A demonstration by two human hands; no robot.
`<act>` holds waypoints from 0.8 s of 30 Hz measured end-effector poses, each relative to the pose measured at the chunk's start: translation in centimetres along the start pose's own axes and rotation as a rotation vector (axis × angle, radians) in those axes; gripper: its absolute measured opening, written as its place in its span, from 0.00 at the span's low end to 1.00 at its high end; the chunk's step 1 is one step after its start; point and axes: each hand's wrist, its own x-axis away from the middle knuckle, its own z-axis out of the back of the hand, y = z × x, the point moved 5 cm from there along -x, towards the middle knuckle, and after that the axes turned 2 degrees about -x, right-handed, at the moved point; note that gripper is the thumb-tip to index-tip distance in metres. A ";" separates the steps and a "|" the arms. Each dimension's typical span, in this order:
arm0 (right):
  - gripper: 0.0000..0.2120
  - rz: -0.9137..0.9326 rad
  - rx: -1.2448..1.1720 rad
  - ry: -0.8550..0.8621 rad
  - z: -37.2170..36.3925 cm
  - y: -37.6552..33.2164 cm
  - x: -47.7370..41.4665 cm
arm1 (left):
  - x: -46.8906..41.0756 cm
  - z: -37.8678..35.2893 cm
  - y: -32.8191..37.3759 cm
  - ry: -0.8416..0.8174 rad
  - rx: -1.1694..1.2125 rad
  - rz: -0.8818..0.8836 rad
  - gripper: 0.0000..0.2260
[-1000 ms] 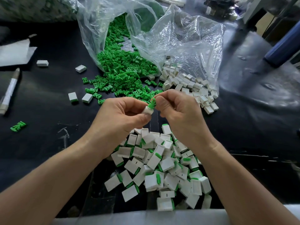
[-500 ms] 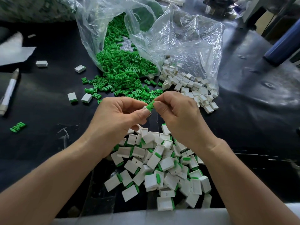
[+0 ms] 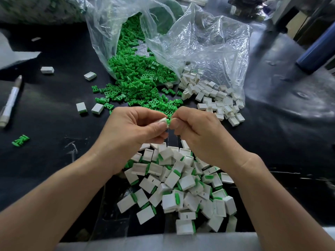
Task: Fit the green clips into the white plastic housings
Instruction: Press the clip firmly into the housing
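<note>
A: How are the 2 hands placed?
B: The white housing is pinched by the left hand, and the green clip is pinched by the right hand and held against it.
A: How should they be taken?
B: Both are judged light and stiff. The housing is best held by its flat sides, the clip by its end. Loose clips are spilled far, and finished pieces are heaped near.

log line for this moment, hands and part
step: fitting clip | left hand: holds housing | right hand: pinches clip | clip: partly in housing | finished pile: below hands
</note>
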 end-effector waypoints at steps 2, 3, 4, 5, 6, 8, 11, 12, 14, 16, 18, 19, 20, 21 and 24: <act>0.11 0.005 0.002 0.006 0.2 0.0 -0.1 | 0.1 0.0 0.0 -0.024 0.009 0.006 0.05; 0.11 0.006 0.005 0.001 0.3 0.0 -0.1 | 0.1 0.0 0.1 -0.039 -0.002 -0.004 0.05; 0.10 0.010 0.008 -0.006 0.4 0.0 -0.1 | 0.1 -0.1 0.3 -0.058 -0.023 -0.018 0.07; 0.10 0.017 0.010 -0.014 0.4 0.0 -0.1 | 0.2 -0.1 0.5 -0.075 -0.051 -0.042 0.08; 0.10 0.030 0.012 -0.021 0.4 -0.1 0.0 | 0.3 -0.1 0.8 -0.089 -0.080 -0.067 0.09; 0.10 0.070 0.019 -0.018 0.4 -0.3 0.1 | 0.4 -0.1 1.2 -0.111 -0.133 -0.118 0.08; 0.12 0.130 0.079 -0.013 0.4 -0.8 0.1 | 0.6 0.0 1.4 -0.121 -0.211 -0.176 0.06; 0.12 0.148 0.112 -0.020 0.3 -0.9 0.1 | 0.6 0.0 1.4 -0.125 -0.243 -0.187 0.05; 0.11 0.185 0.202 -0.038 0.1 -1.0 0.1 | 0.6 -0.2 1.2 -0.133 -0.344 -0.208 0.03; 0.11 0.208 0.268 -0.041 -0.1 -1.0 0.1 | 0.6 -0.3 1.0 -0.131 -0.394 -0.212 0.06; 0.10 0.214 0.221 0.003 0.2 -1.0 0.1 | 0.5 -0.2 0.7 -0.140 -0.261 -0.171 0.03; 0.09 0.218 0.166 0.038 0.4 -1.0 0.1 | 0.4 -0.2 0.7 -0.132 -0.176 -0.149 0.04; 0.09 0.217 0.112 0.071 0.7 -1.0 0.1 | 0.5 -0.2 0.7 -0.125 -0.093 -0.131 0.06; 0.09 0.211 0.066 0.098 0.8 -1.1 0.1 | 0.5 -0.2 0.6 -0.117 -0.025 -0.121 0.06; 0.09 0.175 -0.050 0.129 0.8 -1.1 0.0 | 0.5 -0.4 0.6 -0.092 0.097 -0.095 0.07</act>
